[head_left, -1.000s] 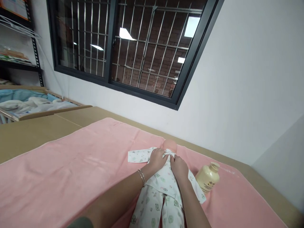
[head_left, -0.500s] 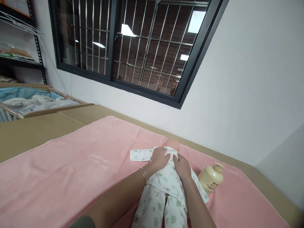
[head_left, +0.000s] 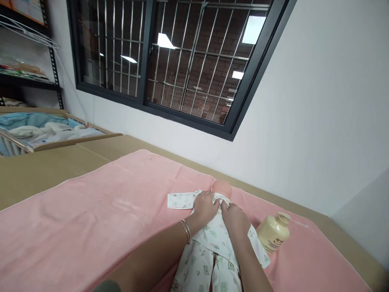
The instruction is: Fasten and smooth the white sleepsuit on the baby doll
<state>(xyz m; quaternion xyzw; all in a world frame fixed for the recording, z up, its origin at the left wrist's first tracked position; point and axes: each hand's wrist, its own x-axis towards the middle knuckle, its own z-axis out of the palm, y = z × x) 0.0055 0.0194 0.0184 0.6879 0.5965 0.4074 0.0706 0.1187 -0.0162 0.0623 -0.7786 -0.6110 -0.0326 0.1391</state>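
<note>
A baby doll (head_left: 223, 187) lies on its back on a pink towel (head_left: 100, 211), dressed in a white printed outfit (head_left: 209, 259). My left hand (head_left: 205, 207), with a bangle on the wrist, rests on the doll's chest near the collar, fingers curled into the fabric. My right hand (head_left: 235, 217) lies right beside it on the chest, fingers pinched at the same neckline. One empty sleeve (head_left: 180, 200) spreads out to the left. The doll's face is mostly hidden behind my hands.
A cream lotion bottle (head_left: 272, 234) lies on its side on the towel, right of the doll. The towel covers a cardboard-brown surface (head_left: 39, 170). A wooden crib with blue and white bedding (head_left: 39, 132) stands at the far left. A barred window (head_left: 170, 61) is behind.
Both hands stay on the doll's chest, shifting slightly at the collar. The view has drifted a little; the doll and bottle have not moved.
</note>
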